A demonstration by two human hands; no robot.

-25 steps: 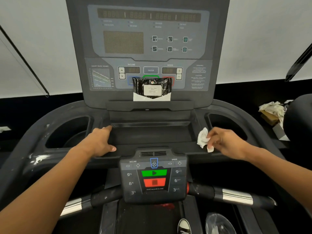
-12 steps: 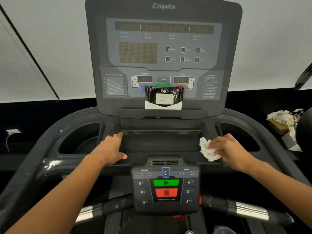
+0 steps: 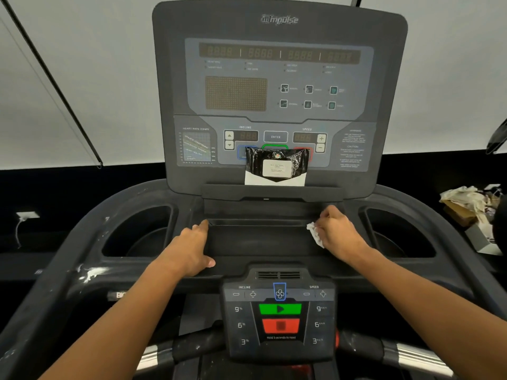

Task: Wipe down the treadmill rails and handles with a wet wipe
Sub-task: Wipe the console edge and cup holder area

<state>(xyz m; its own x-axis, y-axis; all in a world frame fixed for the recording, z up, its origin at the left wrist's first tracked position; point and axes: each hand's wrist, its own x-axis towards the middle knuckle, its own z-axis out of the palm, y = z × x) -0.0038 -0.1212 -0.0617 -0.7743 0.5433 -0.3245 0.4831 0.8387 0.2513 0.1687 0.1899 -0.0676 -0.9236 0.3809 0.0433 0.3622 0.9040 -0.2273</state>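
1. Your right hand point(image 3: 336, 234) pinches the wipe point(image 3: 315, 235) at the tray's point(image 3: 258, 242) three o'clock edge.
2. Your left hand point(image 3: 189, 252) rests flat, fingers straight, holding nothing.
3. Rail point(image 3: 90, 272) at nine o'clock shows white smears; handles point(image 3: 411, 352) appear pending.

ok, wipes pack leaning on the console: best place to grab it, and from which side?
Pinch the top edge of the wipes pack from above. It stands nearly upright against the console, its foot on the ledge, so only the top and side edges are free; the back lies against the panel.
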